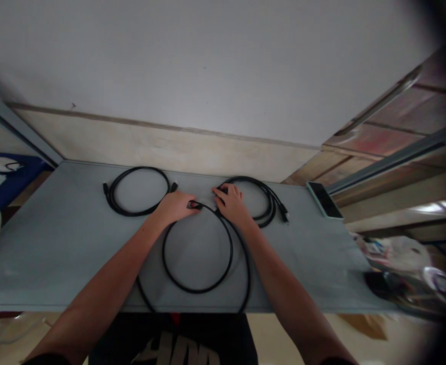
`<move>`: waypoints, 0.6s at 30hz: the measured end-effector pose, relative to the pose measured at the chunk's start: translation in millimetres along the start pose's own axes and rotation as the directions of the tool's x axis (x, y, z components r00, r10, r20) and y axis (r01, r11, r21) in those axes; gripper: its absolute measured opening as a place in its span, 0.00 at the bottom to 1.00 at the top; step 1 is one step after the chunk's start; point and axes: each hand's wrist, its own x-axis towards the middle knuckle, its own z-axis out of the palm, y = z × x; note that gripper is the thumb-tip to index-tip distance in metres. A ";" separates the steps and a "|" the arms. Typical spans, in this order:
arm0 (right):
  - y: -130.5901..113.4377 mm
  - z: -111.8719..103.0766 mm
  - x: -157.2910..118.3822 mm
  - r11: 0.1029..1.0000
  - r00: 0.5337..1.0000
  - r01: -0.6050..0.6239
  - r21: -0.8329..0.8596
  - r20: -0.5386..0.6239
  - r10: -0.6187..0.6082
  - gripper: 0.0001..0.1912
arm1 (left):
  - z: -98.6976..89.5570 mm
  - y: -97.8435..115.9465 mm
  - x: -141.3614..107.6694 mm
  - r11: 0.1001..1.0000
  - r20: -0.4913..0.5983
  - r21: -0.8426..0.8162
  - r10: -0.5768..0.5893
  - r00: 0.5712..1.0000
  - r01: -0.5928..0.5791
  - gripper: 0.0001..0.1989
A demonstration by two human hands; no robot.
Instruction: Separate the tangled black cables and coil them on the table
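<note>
A black cable (197, 291) lies in a loop on the grey table between my arms, with more of its length running down over the front edge. My left hand (179, 207) is closed on this cable at the loop's upper left, near a small red and black part. My right hand (230, 203) has its fingers bent round the cable at the upper right; what lies under the fingertips is mostly hidden. Behind my left hand sits a coiled black cable (122, 213). Another coiled black cable (270, 200) rests just beyond my right hand, its plugs pointing right.
The grey table (74, 243) meets a pale wall at the back. A phone (324, 200) lies at its back right corner. Plastic bags (403, 253) and other items stand beyond the right edge. A blue surface (13, 170) holding white items is at the far left.
</note>
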 end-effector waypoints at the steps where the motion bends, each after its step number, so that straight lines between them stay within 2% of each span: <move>1: 1.1 0.3 -0.4 1.000 1.000 -0.011 -0.010 -0.019 0.011 0.18 | 0.0 -0.6 -0.1 1.000 0.000 0.020 -0.012 1.000 0.012 0.13; 6: 15.9 -4.8 -0.4 0.997 0.985 -0.056 0.045 -0.161 0.063 0.17 | -1.7 -6.2 -0.1 0.992 -0.040 0.059 -0.112 0.993 0.114 0.14; 9: 17.4 -12.8 0.2 0.975 0.984 -0.008 0.222 -0.172 0.048 0.16 | -2.3 -8.7 0.4 0.985 -0.104 0.044 -0.162 0.981 0.167 0.15; 11: 7.4 -18.8 -1.2 0.911 0.988 0.019 0.411 -0.150 0.048 0.16 | -3.5 -8.7 0.4 0.984 -0.163 0.015 -0.175 0.971 0.180 0.14; 13: -9.7 -23.6 -4.7 0.772 0.998 -0.019 0.635 -0.030 0.049 0.17 | -6.9 -8.3 -0.2 0.984 -0.220 -0.049 -0.176 0.959 0.170 0.16; 14: -18.9 -25.3 -6.9 0.664 0.996 -0.077 0.743 0.084 0.021 0.18 | -9.6 -8.6 -0.6 0.982 -0.248 -0.101 -0.183 0.951 0.162 0.18; 15: -27.0 -26.5 -9.1 0.537 0.975 -0.164 0.828 0.217 -0.038 0.18 | -12.9 -9.6 -1.0 0.975 -0.274 -0.164 -0.193 0.942 0.152 0.19; 16: -33.2 -27.2 -11.0 0.409 0.934 -0.266 0.873 0.339 -0.115 0.19 | -16.7 -11.3 -1.4 0.962 -0.297 -0.234 -0.208 0.932 0.140 0.21; 18: -36.9 -28.3 -12.5 0.183 0.857 -0.434 0.882 0.467 -0.216 0.18 | -25.1 -17.4 -1.8 0.923 -0.336 -0.369 -0.245 0.909 0.113 0.23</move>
